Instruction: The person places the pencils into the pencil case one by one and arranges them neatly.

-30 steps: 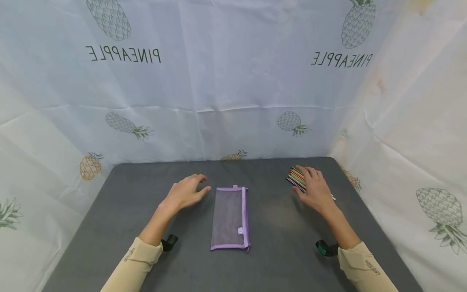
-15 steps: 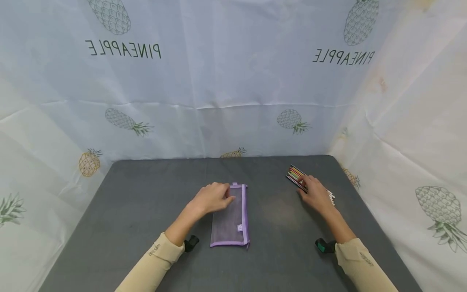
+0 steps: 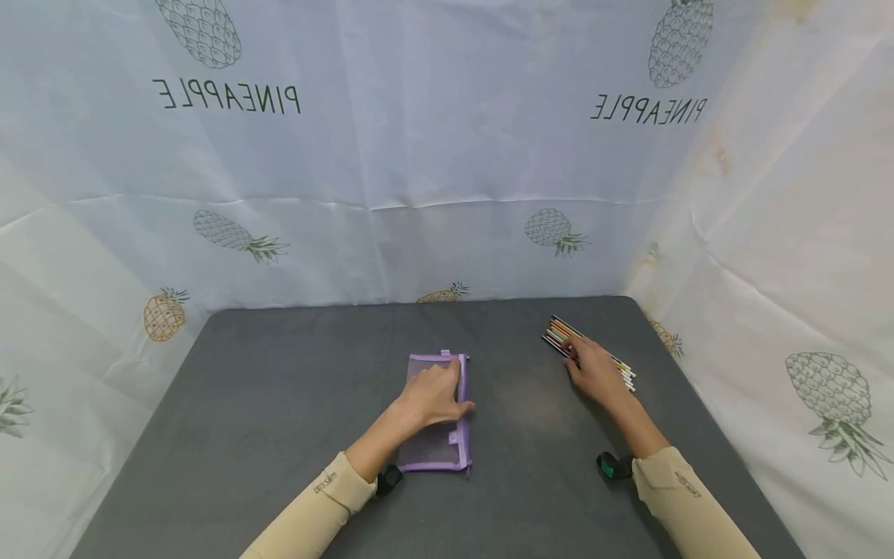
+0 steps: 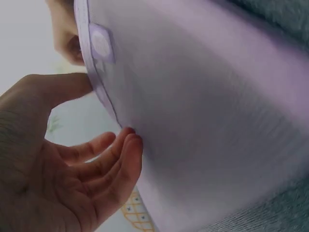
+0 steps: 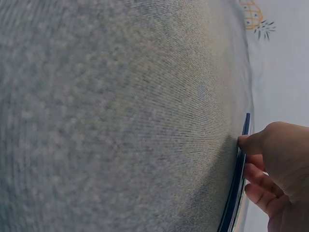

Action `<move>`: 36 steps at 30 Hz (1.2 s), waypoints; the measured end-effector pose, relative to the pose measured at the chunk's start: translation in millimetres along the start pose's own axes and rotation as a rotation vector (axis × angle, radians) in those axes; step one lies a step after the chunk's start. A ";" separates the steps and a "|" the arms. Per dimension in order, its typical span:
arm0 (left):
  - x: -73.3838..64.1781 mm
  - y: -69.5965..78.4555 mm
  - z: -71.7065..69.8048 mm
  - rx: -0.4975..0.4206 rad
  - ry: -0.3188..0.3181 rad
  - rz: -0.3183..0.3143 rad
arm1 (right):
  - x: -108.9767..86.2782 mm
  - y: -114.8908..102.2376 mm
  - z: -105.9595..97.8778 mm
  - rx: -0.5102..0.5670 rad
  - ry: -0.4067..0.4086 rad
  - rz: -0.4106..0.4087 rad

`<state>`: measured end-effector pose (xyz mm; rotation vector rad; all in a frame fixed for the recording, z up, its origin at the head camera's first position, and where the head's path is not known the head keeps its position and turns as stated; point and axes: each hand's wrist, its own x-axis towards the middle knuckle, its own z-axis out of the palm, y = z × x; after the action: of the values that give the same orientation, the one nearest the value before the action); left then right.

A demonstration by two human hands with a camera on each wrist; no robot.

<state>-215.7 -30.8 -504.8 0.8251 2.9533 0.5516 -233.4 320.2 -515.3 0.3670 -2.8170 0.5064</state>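
A purple-trimmed mesh zip pouch [image 3: 431, 453] lies flat on the table. My left hand [image 3: 431, 394] is over its upper part, index finger stretched toward the far end and thumb out across the zipper side. In the left wrist view, the thumb and fingertips come right to the zipper edge of the pouch [image 4: 193, 96], with a gap between them. At the right, a bundle of colored pencils [image 3: 556, 334] lies slanted. My right hand [image 3: 597, 373] holds its middle, thumb on the near side and fingers curled over; a dark blue pencil [image 5: 235, 186] is nearest in the right wrist view.
The dark grey table [image 3: 307, 349] ends at a white pineapple-print cloth [image 3: 447, 155] behind and at both sides. A dark band-mounted device [image 3: 615, 466] sits at the right wrist, another [image 3: 388, 480] at the left.
My left hand has come rightward from beside the pouch to over it, its index finger extending. The right hand has lowered and closed its fingers onto the pencils, which stay in place.
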 end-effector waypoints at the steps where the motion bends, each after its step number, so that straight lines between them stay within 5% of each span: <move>1: 1.8 -5.0 7.2 -0.009 0.024 0.021 | 0.4 -0.6 0.0 0.001 0.000 -0.002; 5: 4.6 -19.5 24.4 -0.089 0.092 0.100 | 1.7 -1.9 -0.1 0.000 -0.008 -0.017; 12: -12.0 -7.2 -13.5 -0.442 0.024 0.076 | 6.2 -2.6 1.2 -0.022 -0.024 -0.068; 21: -19.5 -20.0 -20.5 -0.735 0.011 -0.003 | 4.9 -4.2 2.9 -0.008 0.003 -0.086; 36: -20.1 -28.3 -19.8 -0.971 0.015 -0.115 | 7.6 -14.8 -6.1 0.329 -0.047 0.122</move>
<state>-214.8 -70.1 -497.4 0.5030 2.2237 1.7346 -235.0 307.6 -503.0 0.2716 -2.8108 1.0060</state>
